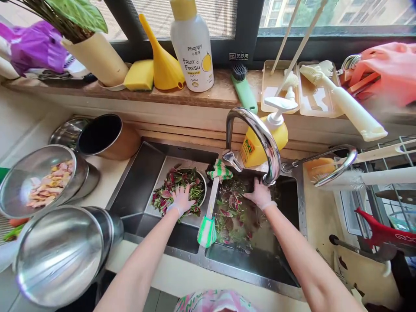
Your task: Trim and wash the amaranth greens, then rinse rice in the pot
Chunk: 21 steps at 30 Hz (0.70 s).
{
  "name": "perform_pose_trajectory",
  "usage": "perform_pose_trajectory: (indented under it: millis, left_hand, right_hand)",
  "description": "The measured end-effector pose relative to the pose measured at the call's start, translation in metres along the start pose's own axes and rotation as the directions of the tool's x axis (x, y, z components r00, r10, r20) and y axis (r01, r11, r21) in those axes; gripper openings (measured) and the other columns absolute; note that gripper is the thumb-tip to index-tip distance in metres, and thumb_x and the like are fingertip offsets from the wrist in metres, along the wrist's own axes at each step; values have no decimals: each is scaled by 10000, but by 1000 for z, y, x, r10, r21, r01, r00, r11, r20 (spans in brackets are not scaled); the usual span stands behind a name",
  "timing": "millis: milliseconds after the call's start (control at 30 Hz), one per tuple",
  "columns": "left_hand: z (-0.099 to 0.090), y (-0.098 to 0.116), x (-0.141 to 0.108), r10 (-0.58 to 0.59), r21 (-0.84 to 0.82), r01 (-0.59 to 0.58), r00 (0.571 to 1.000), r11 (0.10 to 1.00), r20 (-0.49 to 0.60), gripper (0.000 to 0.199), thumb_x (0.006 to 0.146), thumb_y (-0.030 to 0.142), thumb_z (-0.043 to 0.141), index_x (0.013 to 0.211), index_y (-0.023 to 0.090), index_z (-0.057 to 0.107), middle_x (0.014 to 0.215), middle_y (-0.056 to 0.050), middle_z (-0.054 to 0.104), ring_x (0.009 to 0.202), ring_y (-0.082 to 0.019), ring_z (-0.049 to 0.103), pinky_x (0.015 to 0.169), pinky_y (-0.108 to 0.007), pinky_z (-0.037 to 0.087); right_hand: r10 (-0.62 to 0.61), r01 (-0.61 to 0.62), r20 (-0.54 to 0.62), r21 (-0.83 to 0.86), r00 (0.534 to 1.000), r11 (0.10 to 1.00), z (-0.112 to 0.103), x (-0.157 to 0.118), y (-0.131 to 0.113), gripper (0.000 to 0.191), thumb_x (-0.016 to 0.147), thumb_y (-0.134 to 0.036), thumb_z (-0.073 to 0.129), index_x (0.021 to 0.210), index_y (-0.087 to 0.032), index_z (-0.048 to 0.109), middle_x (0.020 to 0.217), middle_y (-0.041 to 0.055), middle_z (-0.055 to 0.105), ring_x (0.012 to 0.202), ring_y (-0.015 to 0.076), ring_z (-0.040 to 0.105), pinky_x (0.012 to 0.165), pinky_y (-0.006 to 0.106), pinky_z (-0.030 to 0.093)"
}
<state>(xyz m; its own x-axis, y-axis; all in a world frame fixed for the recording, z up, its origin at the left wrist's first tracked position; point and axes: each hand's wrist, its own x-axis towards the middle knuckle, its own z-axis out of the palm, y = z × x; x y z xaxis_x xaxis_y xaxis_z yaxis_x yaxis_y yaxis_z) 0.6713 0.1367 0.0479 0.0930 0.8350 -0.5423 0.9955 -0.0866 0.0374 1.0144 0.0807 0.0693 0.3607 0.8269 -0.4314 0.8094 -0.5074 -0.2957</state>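
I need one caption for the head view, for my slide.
Left hand on a heap of leafy greens, right hand at the water-filled sink basin beside it.

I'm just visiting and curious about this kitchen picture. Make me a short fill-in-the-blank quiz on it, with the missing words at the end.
1. The left hand rests on heaped leaves on the person's ____ side of the sink.
2. The right hand is in the basin holding loose leaves and cloudy ____.
3. On the windowsill, the funnel stands between the white bottle and a yellow ____.
4. The black-bristled brush has a ____ handle.

Missing words: left; water; sponge; green.
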Motion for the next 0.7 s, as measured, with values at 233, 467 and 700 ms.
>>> perform_pose_trajectory:
  millis: [233, 467, 700]
  left_hand:
    - [-36, 2, -32, 29, 0, -29, 999, 1000, -24, 678, 876, 392, 516, 1494, 197, 319, 1523, -196, 351, 1396, -424, 281, 1080, -584, 225]
    - [-58, 18, -70, 105, -32, -106, 994, 994, -31, 579, 892, 319, 505, 1442, 160, 419, 1537, -178, 348, 1395, -375, 320, 1086, -524, 288]
    - [-61, 38, -94, 230, -157, -234, 972, 959, -49, 522, 867, 279, 564, 1375, 174, 510, 1505, -154, 417, 1391, -367, 355, 1125, -560, 274]
  right_hand:
    - [-17, -22, 356, 107, 934, 994, 59, 3, -60, 581, 562, -226, 801, 1124, -200, 657, 1080, 152, 698, 1100, 356, 596, 1007, 543, 337]
    - [-47, -18, 387, 162, 921, 987, 40, -46, -5, 312, 696, -177, 639, 999, -210, 707, 832, 44, 720, 765, 204, 650, 675, 268, 438]
    - [25, -46, 309, 60, 951, 997, 38, -52, 48, 246, 796, -188, 523, 959, -225, 703, 909, 66, 719, 837, 200, 645, 712, 265, 433]
